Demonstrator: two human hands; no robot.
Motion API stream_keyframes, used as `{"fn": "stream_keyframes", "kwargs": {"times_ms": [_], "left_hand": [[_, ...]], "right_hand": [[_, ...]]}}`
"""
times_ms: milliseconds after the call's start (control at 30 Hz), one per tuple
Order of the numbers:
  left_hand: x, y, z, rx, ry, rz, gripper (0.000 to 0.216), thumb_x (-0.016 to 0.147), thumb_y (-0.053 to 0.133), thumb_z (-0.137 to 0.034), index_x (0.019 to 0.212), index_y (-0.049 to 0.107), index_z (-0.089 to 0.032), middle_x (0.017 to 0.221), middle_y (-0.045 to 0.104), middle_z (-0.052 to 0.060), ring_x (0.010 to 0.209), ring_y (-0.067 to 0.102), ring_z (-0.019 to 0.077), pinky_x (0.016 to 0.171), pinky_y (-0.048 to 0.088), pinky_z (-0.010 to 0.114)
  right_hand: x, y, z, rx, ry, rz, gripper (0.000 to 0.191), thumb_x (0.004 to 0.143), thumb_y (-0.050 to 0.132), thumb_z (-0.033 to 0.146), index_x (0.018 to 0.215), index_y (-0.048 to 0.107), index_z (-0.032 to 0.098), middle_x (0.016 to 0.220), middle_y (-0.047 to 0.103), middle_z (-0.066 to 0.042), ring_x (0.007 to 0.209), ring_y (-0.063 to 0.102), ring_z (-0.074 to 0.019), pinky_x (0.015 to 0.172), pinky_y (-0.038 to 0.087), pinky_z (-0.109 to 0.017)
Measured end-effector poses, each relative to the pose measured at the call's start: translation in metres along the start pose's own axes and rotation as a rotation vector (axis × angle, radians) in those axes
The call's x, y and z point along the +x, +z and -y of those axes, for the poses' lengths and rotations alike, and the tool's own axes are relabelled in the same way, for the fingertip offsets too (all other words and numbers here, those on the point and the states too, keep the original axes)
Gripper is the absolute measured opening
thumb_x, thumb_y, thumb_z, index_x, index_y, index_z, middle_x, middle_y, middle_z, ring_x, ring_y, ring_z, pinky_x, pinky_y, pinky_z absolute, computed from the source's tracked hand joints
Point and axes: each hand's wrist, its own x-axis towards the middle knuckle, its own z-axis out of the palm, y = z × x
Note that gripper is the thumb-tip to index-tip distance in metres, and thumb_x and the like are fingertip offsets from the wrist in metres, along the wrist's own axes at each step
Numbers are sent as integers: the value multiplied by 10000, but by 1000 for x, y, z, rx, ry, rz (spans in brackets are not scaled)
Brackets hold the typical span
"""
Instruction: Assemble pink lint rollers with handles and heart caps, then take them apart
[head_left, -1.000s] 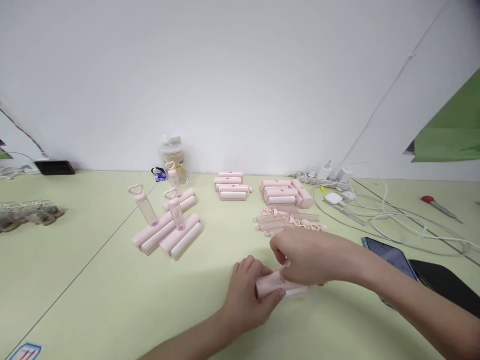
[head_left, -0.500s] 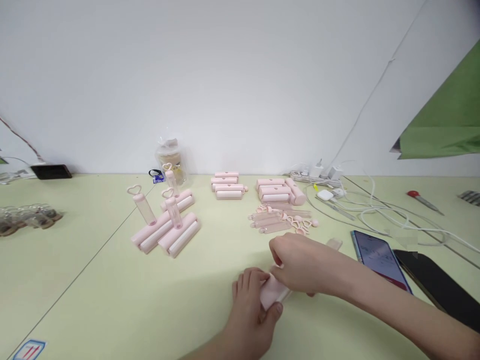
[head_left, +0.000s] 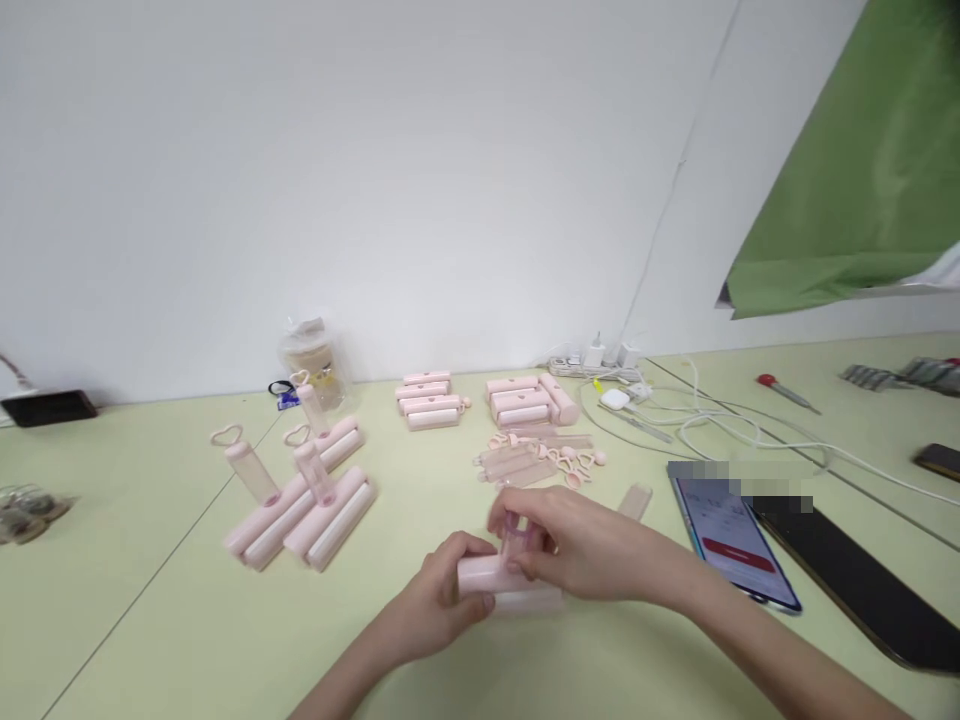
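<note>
Head view: pink roller (head_left: 510, 585), lying flat on table (head_left: 150, 620).
Left hand (head_left: 439, 600): fingers wrapped round roller's end.
Right hand (head_left: 577, 545): fingertips pinching clear handle (head_left: 514, 532) upright on it.

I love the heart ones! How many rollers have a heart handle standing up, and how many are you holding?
Rollers with upright heart handles: 3
Held roller, left hand gripping it, right hand pinching its handle: 1
Total: 4
</note>
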Motion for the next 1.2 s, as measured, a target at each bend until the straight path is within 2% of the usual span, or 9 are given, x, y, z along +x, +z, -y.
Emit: {"fn": "stream_keyframes", "kwargs": {"times_ms": [67,167,233,300,400,500,733,967,1200], "left_hand": [[1,-1,-5,16,-52,-54,778,622,689,-262,1282,277,-255,1345,328,104,1182,382,290,917,383,412],[8,-4,-22,19,1,-134,1173,456,808,-285,1363,65,-278,1460,62,122,1300,198,331,989,317,456],[15,-6,-37,-9,124,-153,1174,457,816,-296,1366,73,-283,1461,113,120,1323,151,318,1026,251,471],[25,-5,-51,-104,238,-124,1014,521,791,-296,1338,191,-275,1396,311,120,1294,248,292,1018,254,454],[39,3,-60,-358,279,21,383,673,678,-354,986,526,-192,921,642,71,890,584,201,794,431,334],[48,13,-57,-533,220,63,299,703,626,-423,634,475,-174,486,489,-49,437,438,72,465,363,201],[56,23,-46,-603,185,-52,381,647,640,-504,600,423,-195,350,393,-106,306,314,42,330,256,168],[53,28,-50,-590,175,-111,400,645,629,-528,551,456,-180,355,420,-77,329,386,56,354,320,179],[55,29,-48,-521,191,-238,347,665,613,-435,540,395,-196,377,379,-94,329,327,37,359,274,178]], "right_hand": [[-6,6,-5,90,38,17,669,717,568,129,1313,300,273,850,630,5,694,596,-146,572,411,-223],[-17,-1,-21,219,118,11,989,689,662,247,1389,-28,353,1036,599,-27,666,617,-133,570,446,-230],[-21,-12,-39,179,124,-151,749,781,568,332,1379,118,331,1117,563,-49,712,616,-126,643,460,-248],[-20,-23,-60,-13,188,-331,385,850,446,352,1219,436,243,1008,614,-45,740,604,-142,676,443,-254],[-9,-28,-88,-271,372,-434,340,871,359,365,769,616,167,716,654,-72,670,594,-212,587,387,-289],[-1,-19,-106,-331,453,-454,347,840,399,390,696,616,160,658,658,-103,638,593,-258,544,333,-298],[-3,-14,-115,-270,442,-457,283,845,405,378,841,621,196,678,675,-65,640,612,-241,561,382,-300],[0,-18,-78,490,120,-584,396,797,528,453,1058,561,157,756,661,-70,752,614,-212,721,463,-331],[15,-6,-33,877,-43,-444,309,808,536,434,1005,619,211,872,636,-60,823,591,-187,788,458,-335]]}}
